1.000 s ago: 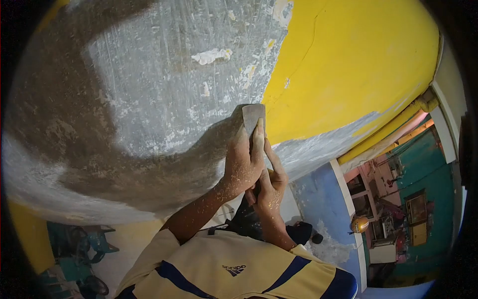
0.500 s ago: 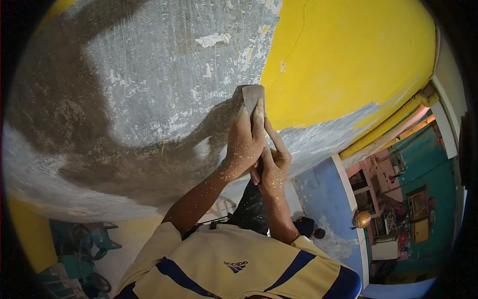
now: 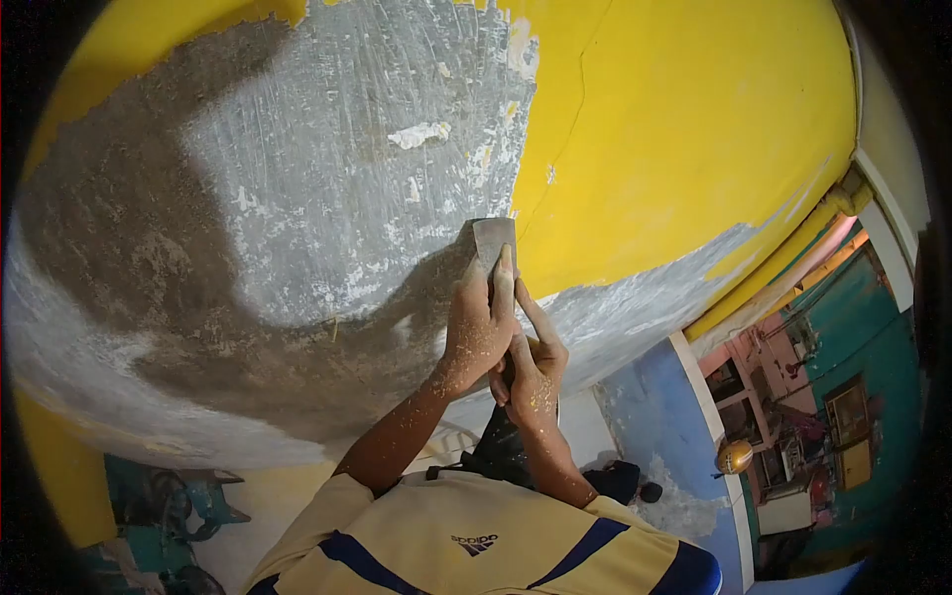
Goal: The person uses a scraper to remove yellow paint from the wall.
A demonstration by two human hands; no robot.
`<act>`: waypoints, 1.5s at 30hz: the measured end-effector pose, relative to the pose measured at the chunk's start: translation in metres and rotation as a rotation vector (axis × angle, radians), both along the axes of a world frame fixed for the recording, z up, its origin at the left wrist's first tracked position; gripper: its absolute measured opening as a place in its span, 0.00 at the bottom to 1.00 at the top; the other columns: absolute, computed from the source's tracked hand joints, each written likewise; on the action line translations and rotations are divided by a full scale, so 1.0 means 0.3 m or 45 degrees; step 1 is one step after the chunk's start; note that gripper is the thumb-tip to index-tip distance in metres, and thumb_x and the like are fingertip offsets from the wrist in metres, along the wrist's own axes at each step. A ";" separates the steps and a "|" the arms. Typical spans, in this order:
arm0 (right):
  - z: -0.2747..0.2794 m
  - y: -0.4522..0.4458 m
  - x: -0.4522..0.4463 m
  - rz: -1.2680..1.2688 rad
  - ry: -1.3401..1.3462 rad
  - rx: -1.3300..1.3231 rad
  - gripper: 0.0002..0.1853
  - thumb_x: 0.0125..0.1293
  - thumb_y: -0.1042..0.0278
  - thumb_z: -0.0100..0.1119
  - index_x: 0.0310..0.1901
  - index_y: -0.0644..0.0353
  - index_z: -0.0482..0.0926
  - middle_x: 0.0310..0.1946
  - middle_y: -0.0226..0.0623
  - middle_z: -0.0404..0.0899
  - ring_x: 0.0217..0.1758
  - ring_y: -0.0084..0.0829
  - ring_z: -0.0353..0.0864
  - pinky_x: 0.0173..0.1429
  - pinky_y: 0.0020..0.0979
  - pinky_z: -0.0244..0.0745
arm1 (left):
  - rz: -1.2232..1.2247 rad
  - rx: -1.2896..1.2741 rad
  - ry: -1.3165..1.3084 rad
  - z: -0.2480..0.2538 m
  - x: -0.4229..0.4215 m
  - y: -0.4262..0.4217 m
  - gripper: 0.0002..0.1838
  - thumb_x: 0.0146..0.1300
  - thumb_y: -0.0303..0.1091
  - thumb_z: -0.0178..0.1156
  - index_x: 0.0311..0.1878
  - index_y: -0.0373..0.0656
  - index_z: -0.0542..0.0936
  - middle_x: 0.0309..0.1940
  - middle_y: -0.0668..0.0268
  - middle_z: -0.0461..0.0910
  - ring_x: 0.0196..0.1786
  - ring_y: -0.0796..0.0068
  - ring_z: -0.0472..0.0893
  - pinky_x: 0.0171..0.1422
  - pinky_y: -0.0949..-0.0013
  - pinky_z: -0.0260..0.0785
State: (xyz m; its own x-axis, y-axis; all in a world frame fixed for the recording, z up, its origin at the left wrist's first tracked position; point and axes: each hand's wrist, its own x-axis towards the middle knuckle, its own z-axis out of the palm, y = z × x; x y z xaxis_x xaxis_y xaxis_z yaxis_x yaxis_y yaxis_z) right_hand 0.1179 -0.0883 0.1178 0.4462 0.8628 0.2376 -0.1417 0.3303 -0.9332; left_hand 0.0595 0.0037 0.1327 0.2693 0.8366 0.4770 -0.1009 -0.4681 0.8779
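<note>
A paint scraper (image 3: 493, 236) with a flat grey blade lies against the wall, its edge by the border between bare grey plaster (image 3: 337, 178) and yellow paint (image 3: 684, 139). My left hand (image 3: 481, 327) is closed on it, with fingers stretched along the blade. Behind and to the right, my right hand (image 3: 536, 377) wraps around the handle, one finger reaching forward beside the blade. Most of the handle is hidden by my hands. Pale flakes and dust speckle both hands and forearms. A rough white patch (image 3: 419, 135) shows on the plaster above the blade.
A thin crack runs through the yellow paint. On the right are a blue wall (image 3: 650, 397), a round orange-gold object (image 3: 735, 457) and a doorway onto a cluttered green-walled room. Dark green machinery or furniture (image 3: 188, 506) stands at the lower left. A shadow covers the left plaster.
The wall, both hands and the scraper all appear lower in view, as the camera has tilted up. Against the wall, the blade sits in nearly the same place. Both hands keep their grip.
</note>
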 end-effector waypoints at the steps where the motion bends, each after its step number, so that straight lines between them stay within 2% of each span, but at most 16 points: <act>1: 0.003 0.002 0.000 -0.003 -0.019 -0.001 0.25 0.80 0.71 0.50 0.75 0.61 0.65 0.17 0.27 0.71 0.11 0.14 0.62 0.14 0.20 0.53 | 0.007 0.015 -0.013 0.006 0.001 0.000 0.21 0.79 0.41 0.49 0.51 0.26 0.76 0.32 0.52 0.79 0.35 0.67 0.79 0.40 0.61 0.71; 9: 0.006 0.033 -0.002 -0.021 0.039 0.036 0.24 0.79 0.72 0.51 0.75 0.62 0.67 0.18 0.28 0.73 0.12 0.14 0.63 0.15 0.20 0.56 | 0.038 0.159 -0.093 0.033 0.016 0.030 0.21 0.79 0.40 0.49 0.54 0.27 0.77 0.34 0.48 0.81 0.36 0.61 0.82 0.40 0.61 0.72; 10: 0.016 0.029 -0.006 -0.018 0.055 0.042 0.24 0.79 0.73 0.51 0.75 0.62 0.66 0.18 0.28 0.73 0.12 0.14 0.63 0.15 0.20 0.56 | -0.004 0.045 -0.023 0.046 0.007 0.021 0.20 0.79 0.40 0.49 0.53 0.27 0.77 0.33 0.48 0.81 0.35 0.60 0.82 0.40 0.60 0.72; 13: 0.055 0.023 -0.008 -0.025 0.079 0.058 0.25 0.79 0.73 0.50 0.75 0.62 0.66 0.19 0.28 0.73 0.13 0.14 0.63 0.15 0.20 0.56 | -0.008 0.087 -0.108 0.073 0.014 0.017 0.19 0.79 0.39 0.49 0.50 0.27 0.77 0.31 0.48 0.80 0.34 0.60 0.82 0.39 0.59 0.71; 17: 0.063 0.016 -0.010 -0.066 0.080 0.115 0.25 0.79 0.73 0.50 0.75 0.62 0.66 0.19 0.28 0.72 0.13 0.14 0.62 0.14 0.20 0.56 | -0.004 0.049 -0.072 0.084 0.027 0.012 0.19 0.79 0.39 0.50 0.45 0.27 0.76 0.29 0.50 0.78 0.33 0.63 0.80 0.37 0.59 0.70; 18: 0.063 0.011 -0.010 -0.068 0.070 0.093 0.25 0.79 0.72 0.51 0.75 0.62 0.66 0.18 0.28 0.72 0.12 0.14 0.62 0.14 0.20 0.55 | 0.012 0.064 -0.046 0.078 0.028 0.015 0.19 0.79 0.39 0.50 0.42 0.28 0.75 0.27 0.53 0.77 0.31 0.67 0.78 0.35 0.60 0.69; 21: 0.064 0.015 -0.021 -0.064 0.064 0.066 0.24 0.80 0.70 0.52 0.74 0.61 0.67 0.18 0.27 0.72 0.12 0.14 0.63 0.14 0.21 0.55 | -0.033 0.071 -0.154 0.086 0.014 0.014 0.19 0.79 0.39 0.50 0.41 0.28 0.75 0.27 0.56 0.77 0.31 0.70 0.77 0.35 0.61 0.68; 22: 0.058 0.020 -0.024 -0.065 0.042 0.083 0.23 0.80 0.69 0.52 0.74 0.61 0.68 0.17 0.27 0.72 0.11 0.14 0.63 0.14 0.21 0.55 | 0.003 0.143 -0.138 0.079 0.014 0.023 0.19 0.79 0.39 0.49 0.43 0.28 0.76 0.24 0.47 0.77 0.26 0.57 0.81 0.31 0.57 0.68; 25: 0.045 0.027 -0.018 -0.063 0.037 0.090 0.23 0.80 0.70 0.52 0.73 0.61 0.69 0.17 0.27 0.73 0.11 0.14 0.63 0.14 0.21 0.55 | 0.012 0.164 -0.151 0.070 0.016 0.025 0.19 0.79 0.39 0.49 0.44 0.28 0.76 0.24 0.48 0.77 0.25 0.56 0.80 0.30 0.57 0.68; 28: 0.047 0.028 -0.017 -0.062 0.006 0.064 0.25 0.80 0.72 0.49 0.76 0.60 0.64 0.16 0.27 0.72 0.09 0.15 0.61 0.12 0.20 0.53 | -0.047 0.055 -0.103 0.083 0.009 0.024 0.22 0.79 0.43 0.50 0.47 0.27 0.77 0.27 0.57 0.77 0.31 0.71 0.77 0.34 0.62 0.69; 31: 0.036 0.035 -0.011 -0.057 -0.007 0.102 0.25 0.80 0.72 0.48 0.75 0.61 0.64 0.17 0.29 0.73 0.09 0.14 0.61 0.12 0.20 0.54 | -0.024 0.111 -0.022 0.083 0.005 0.029 0.22 0.78 0.42 0.50 0.49 0.27 0.78 0.30 0.51 0.80 0.33 0.63 0.82 0.36 0.60 0.71; 34: 0.027 0.050 -0.020 -0.078 -0.019 0.126 0.24 0.80 0.72 0.48 0.75 0.61 0.65 0.18 0.30 0.75 0.10 0.14 0.62 0.13 0.19 0.54 | 0.003 0.136 -0.097 0.093 0.014 0.030 0.22 0.78 0.41 0.50 0.52 0.27 0.78 0.35 0.44 0.83 0.38 0.51 0.85 0.40 0.57 0.73; 37: 0.042 0.078 -0.034 -0.116 0.061 0.150 0.23 0.78 0.76 0.49 0.73 0.63 0.69 0.19 0.28 0.74 0.13 0.13 0.65 0.15 0.19 0.57 | 0.020 0.225 -0.101 0.107 0.017 0.056 0.22 0.78 0.41 0.51 0.53 0.27 0.79 0.39 0.40 0.83 0.43 0.43 0.85 0.43 0.55 0.74; 38: 0.061 0.097 -0.037 -0.207 0.031 0.102 0.23 0.78 0.75 0.48 0.73 0.62 0.68 0.19 0.28 0.73 0.12 0.14 0.63 0.14 0.20 0.55 | 0.046 0.303 -0.096 0.126 0.018 0.071 0.22 0.78 0.42 0.50 0.53 0.27 0.78 0.36 0.40 0.83 0.40 0.43 0.86 0.41 0.54 0.74; 42: 0.213 0.126 0.006 -0.143 0.036 0.262 0.24 0.79 0.71 0.48 0.75 0.60 0.66 0.18 0.26 0.69 0.10 0.15 0.60 0.12 0.20 0.52 | -0.021 0.259 -0.082 0.310 0.033 0.082 0.21 0.78 0.41 0.50 0.53 0.28 0.78 0.28 0.40 0.80 0.34 0.38 0.83 0.36 0.53 0.71; 45: 0.280 0.108 0.016 -0.143 -0.105 0.233 0.25 0.80 0.70 0.49 0.75 0.61 0.66 0.17 0.26 0.69 0.10 0.15 0.60 0.13 0.20 0.52 | 0.014 0.318 -0.070 0.335 0.033 0.086 0.20 0.78 0.40 0.50 0.52 0.29 0.78 0.28 0.41 0.79 0.32 0.41 0.83 0.35 0.55 0.71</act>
